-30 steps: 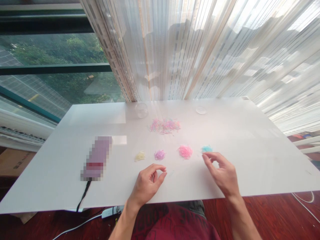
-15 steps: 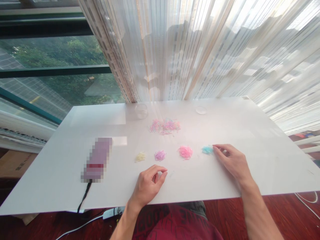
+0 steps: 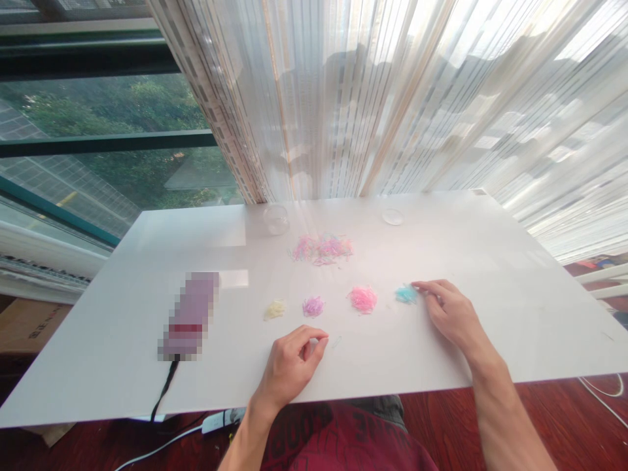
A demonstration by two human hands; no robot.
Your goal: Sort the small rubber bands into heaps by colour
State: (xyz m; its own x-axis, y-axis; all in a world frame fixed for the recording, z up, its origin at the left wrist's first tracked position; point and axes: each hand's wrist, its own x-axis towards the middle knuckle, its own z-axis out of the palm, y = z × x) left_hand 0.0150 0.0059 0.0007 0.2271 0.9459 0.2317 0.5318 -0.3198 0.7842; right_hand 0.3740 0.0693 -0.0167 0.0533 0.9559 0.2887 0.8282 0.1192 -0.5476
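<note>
Small thin pieces lie sorted by colour on the white table: a yellow pile (image 3: 275,309), a purple pile (image 3: 313,306), a pink pile (image 3: 363,299) and a blue pile (image 3: 406,294). Behind them is a larger mixed pile (image 3: 324,248). My right hand (image 3: 444,307) is at the right edge of the blue pile, its fingertips apart and nothing visible held in them. Below the purple pile, my left hand (image 3: 297,363) rests with thumb and forefinger pinched; anything between them is too small to name. A pale blue-green piece (image 3: 337,341) lies just right of it.
A clear round container (image 3: 276,220) and a clear lid (image 3: 392,216) are at the back of the white table (image 3: 490,261). A blurred purple device (image 3: 191,314) with a black cable (image 3: 165,389) lies at the left. Curtains hang behind.
My right hand's fingers have spread a little at the blue pile, and the hand has shifted slightly left. My left hand keeps its place and pinch.
</note>
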